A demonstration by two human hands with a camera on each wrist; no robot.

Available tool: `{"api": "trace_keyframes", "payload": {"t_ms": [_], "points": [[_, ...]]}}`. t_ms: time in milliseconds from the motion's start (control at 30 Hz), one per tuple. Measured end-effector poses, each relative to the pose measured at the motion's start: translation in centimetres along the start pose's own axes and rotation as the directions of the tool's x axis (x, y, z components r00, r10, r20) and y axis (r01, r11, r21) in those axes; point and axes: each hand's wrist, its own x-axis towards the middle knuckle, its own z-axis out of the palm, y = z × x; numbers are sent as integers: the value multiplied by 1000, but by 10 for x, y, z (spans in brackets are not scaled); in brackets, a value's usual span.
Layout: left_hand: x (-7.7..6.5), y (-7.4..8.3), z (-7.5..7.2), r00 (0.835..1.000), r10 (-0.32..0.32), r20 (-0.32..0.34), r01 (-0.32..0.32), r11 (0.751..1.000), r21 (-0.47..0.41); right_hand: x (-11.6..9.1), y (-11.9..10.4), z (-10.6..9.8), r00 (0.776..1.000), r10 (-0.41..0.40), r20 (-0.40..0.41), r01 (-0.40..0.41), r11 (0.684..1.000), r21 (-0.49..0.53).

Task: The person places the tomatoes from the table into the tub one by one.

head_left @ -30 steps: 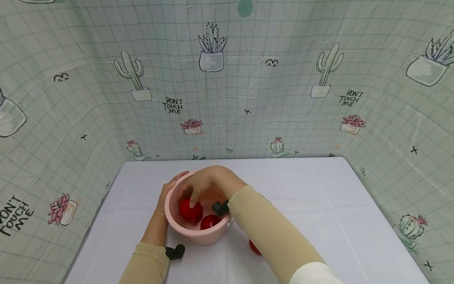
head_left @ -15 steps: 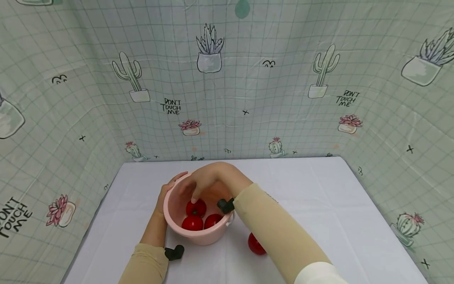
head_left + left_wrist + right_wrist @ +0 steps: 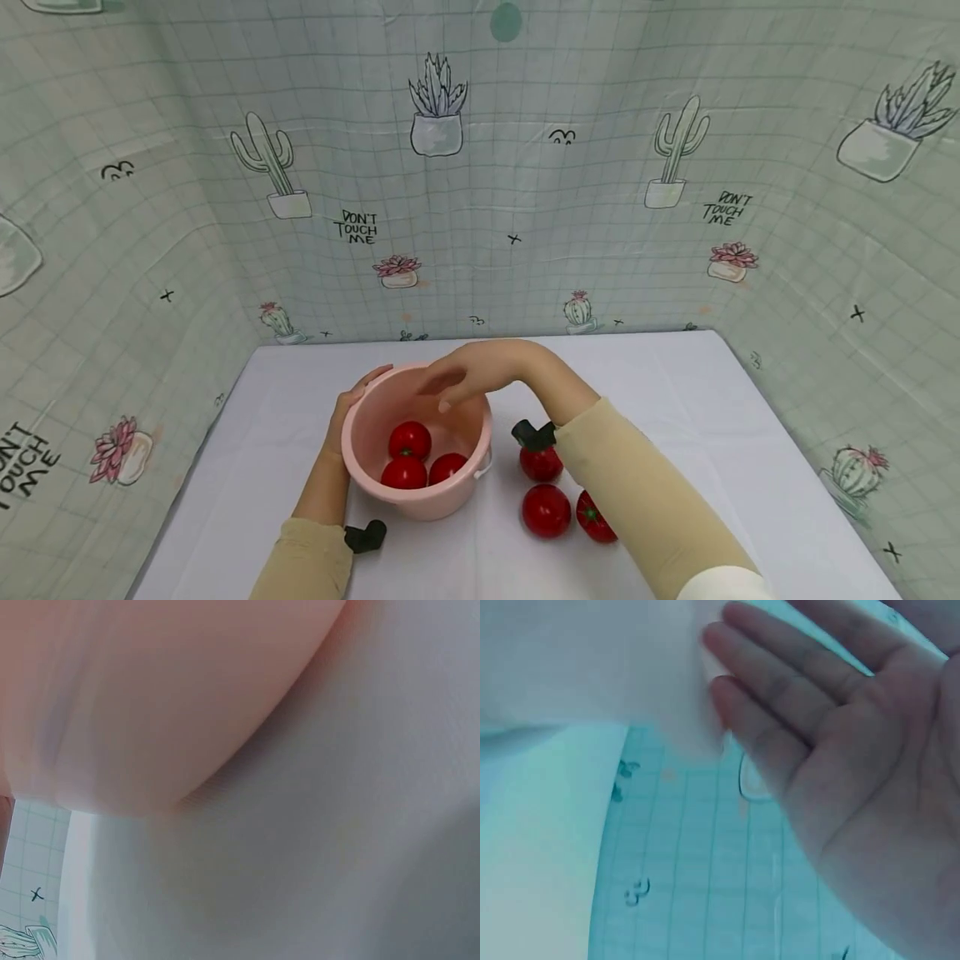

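Note:
A pink bucket (image 3: 442,502) stands on the table with three red tomatoes (image 3: 405,472) inside, gathered towards its near side. My left hand (image 3: 352,408) holds the bucket from the left, its fingers curved along the outer wall near the rim. In the left wrist view, the bucket's wall (image 3: 187,690) fills the upper left, and the hand is nearly out of sight. My right hand (image 3: 480,371) is over the bucket's far right rim with nothing in it. The right wrist view shows its bare palm (image 3: 885,765) and extended fingers.
Three more tomatoes (image 3: 546,511) lie on the white-covered table (image 3: 420,567) right of the bucket, partly under my right forearm in the head view. A white handle end (image 3: 483,464) sticks out at the bucket's right side. Cactus-print cloth (image 3: 480,192) rises behind the table.
My right hand has let go of a tomato inside the bucket and risen up and right to the rim. More tomatoes on the table now show. My left hand has stayed on the bucket.

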Motion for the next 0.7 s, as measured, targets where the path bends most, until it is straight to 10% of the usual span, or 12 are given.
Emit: {"api": "trace_keyframes", "payload": {"t_ms": [333,700], "points": [[-1,-1,-3,1000,-6,0,6,1000,-11,-64,35,27,918,11,-396,-35,998,-55],[1,-1,-2,999,-22,-26,21,999,-46,-142,91,98,825,203,-527,-134,977,166]]}}
